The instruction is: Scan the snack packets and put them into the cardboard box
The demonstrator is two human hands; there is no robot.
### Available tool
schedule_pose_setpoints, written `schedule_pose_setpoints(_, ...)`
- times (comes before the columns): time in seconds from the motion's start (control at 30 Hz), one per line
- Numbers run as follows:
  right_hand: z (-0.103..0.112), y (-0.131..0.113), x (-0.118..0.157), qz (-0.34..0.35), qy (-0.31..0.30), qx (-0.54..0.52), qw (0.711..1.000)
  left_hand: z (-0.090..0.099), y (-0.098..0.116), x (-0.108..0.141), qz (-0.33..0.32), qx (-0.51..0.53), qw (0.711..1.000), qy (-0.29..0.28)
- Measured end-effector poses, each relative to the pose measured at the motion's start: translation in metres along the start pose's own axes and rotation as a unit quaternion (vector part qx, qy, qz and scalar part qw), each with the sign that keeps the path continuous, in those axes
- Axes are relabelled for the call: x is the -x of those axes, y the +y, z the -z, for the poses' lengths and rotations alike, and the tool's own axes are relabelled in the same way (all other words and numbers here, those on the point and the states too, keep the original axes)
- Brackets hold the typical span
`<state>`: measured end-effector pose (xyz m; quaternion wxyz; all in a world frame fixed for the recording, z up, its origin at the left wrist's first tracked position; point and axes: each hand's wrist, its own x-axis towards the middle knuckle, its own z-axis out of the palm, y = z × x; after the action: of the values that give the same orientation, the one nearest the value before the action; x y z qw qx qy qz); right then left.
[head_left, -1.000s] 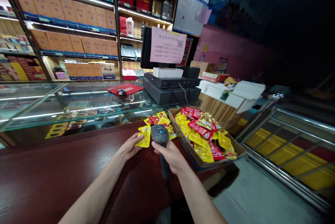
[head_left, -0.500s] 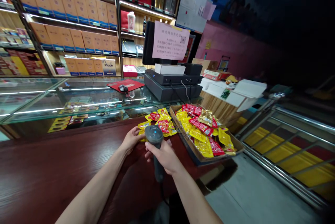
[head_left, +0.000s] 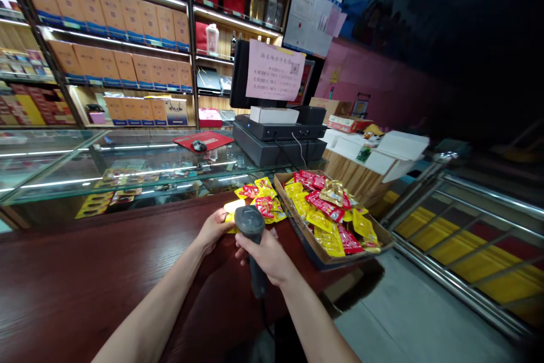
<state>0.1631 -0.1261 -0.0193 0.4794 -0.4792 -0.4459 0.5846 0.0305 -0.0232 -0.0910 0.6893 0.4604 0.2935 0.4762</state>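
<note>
My right hand (head_left: 266,252) is wrapped round the handle of a dark grey barcode scanner (head_left: 250,222), whose cable hangs down below. Beyond the scanner, my left hand (head_left: 215,228) has its fingers closed on the edge of a yellow snack packet (head_left: 230,217). Bright white light falls on that packet. Right behind it lies a small pile of yellow and red snack packets (head_left: 264,205) on the dark red wooden counter (head_left: 127,255). The scanner head hides part of the pile.
An open cardboard box (head_left: 293,221) of yellow and red packets stands right of the pile. Behind are a glass display case (head_left: 140,153), a mouse (head_left: 199,146) on a red mat and a monitor (head_left: 240,74) on a cash drawer. A metal railing (head_left: 467,261) runs at right.
The scanner's blue indicator has gone dark, and a bright white light now shines on the packet at my left hand. Both hands stay nearly in place; the view has shifted slightly.
</note>
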Motion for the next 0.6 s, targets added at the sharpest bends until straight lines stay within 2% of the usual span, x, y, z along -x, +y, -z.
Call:
schedule_pose_setpoints(0.17,0.016,-0.008,0.000,0.081,0.053,0.014,0.995,-0.010,0.003,0.004,0.078,0.046,0.996,-0.018)
schedule_pose_setpoints(0.23,0.029,-0.016,-0.003,0.070,0.056,0.009,0.996,-0.020,0.007,0.006,0.129,0.067,0.989,-0.031)
schedule_pose_setpoints(0.33,0.054,-0.032,-0.011,0.011,0.056,-0.005,0.998,-0.039,0.019,0.001,0.201,0.116,0.971,-0.049)
schedule_pose_setpoints(0.43,0.080,-0.057,-0.022,-0.031,0.072,-0.039,0.996,-0.062,0.037,-0.023,0.248,0.135,0.956,-0.080)
schedule_pose_setpoints(0.6,0.126,-0.110,-0.048,-0.037,0.096,-0.079,0.992,-0.115,0.068,-0.089,0.266,0.101,0.950,-0.128)
